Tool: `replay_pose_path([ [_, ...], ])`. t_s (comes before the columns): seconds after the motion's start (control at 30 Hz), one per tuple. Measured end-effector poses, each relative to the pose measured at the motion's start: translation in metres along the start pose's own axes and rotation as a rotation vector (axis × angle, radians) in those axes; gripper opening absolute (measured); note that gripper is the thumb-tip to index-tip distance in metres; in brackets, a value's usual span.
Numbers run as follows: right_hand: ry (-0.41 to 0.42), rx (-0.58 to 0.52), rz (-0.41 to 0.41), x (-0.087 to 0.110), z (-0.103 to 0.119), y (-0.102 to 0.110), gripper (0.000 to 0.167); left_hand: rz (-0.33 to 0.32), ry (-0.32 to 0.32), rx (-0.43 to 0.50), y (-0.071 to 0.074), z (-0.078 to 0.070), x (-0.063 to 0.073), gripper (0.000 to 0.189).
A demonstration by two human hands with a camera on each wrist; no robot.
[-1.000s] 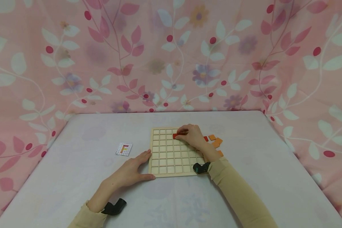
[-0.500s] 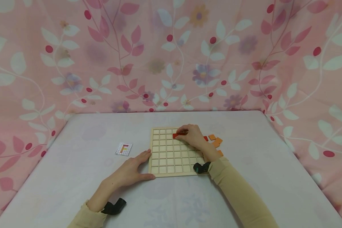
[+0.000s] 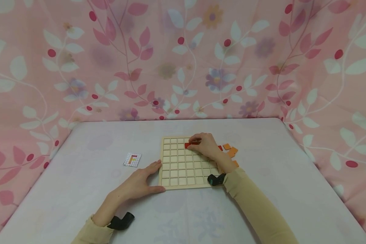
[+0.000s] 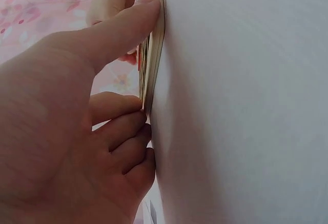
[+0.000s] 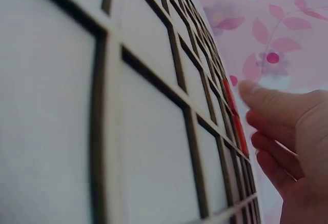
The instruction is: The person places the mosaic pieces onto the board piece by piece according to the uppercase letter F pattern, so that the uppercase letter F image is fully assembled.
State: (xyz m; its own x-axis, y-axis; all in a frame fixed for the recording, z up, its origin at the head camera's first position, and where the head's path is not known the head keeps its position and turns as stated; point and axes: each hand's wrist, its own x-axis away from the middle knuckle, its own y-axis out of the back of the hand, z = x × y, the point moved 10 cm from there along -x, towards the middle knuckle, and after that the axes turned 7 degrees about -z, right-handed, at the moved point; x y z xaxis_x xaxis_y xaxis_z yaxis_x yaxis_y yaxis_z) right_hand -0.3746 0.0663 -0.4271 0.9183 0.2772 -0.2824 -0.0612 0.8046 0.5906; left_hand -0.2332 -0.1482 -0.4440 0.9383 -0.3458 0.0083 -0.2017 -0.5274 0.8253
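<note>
A square wooden grid board (image 3: 174,166) lies on the table in the head view. My left hand (image 3: 137,183) rests at its near left corner, thumb at the front edge and fingertips against the left side. In the left wrist view the thumb (image 4: 128,26) lies along the board's edge. Over the board's far part, my right hand (image 3: 205,145) pinches a red tile (image 3: 196,142) with thumb and forefinger, low at the grid. Another red tile (image 3: 187,145) sits in a cell just left of it. The right wrist view shows red (image 5: 241,134) beside the fingertips.
Several orange tiles (image 3: 226,146) and a red tile (image 3: 220,148) lie right of the board, partly behind the right hand and wrist. A small card (image 3: 132,159) with a coloured grid pattern lies on the left. A floral cloth (image 3: 183,67) hangs behind the table.
</note>
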Motion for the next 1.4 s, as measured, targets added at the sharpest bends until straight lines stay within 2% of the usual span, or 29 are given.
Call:
replay_pose_path([
  [0.1,-0.045,-0.057,-0.044,0.002,0.0,0.015,0.028,-0.004,-0.005,0.005,-0.001,-0.001,0.0,0.096],
  [0.27,-0.092,-0.114,-0.123,0.009,-0.001,0.053,0.033,-0.01,-0.009,0.011,0.0,-0.002,0.0,0.096],
  [0.4,-0.115,-0.097,-0.142,0.016,-0.012,0.076,0.032,-0.009,0.002,0.014,0.001,-0.002,0.0,0.096],
  [0.53,-0.137,-0.049,-0.15,0.023,-0.026,0.091,0.03,-0.007,0.003,0.013,0.002,-0.002,0.0,0.096],
  [0.87,-0.179,-0.04,-0.142,0.041,-0.041,0.106,0.036,-0.009,-0.009,0.009,0.001,-0.001,0.0,0.096],
  [1.2,-0.184,-0.021,-0.139,0.046,-0.05,0.11,0.033,-0.007,-0.011,0.012,0.001,-0.003,0.0,0.096],
  [1.4,-0.258,-0.03,-0.116,0.048,-0.063,0.108,0.028,-0.006,-0.015,0.018,0.001,-0.004,0.001,0.096],
])
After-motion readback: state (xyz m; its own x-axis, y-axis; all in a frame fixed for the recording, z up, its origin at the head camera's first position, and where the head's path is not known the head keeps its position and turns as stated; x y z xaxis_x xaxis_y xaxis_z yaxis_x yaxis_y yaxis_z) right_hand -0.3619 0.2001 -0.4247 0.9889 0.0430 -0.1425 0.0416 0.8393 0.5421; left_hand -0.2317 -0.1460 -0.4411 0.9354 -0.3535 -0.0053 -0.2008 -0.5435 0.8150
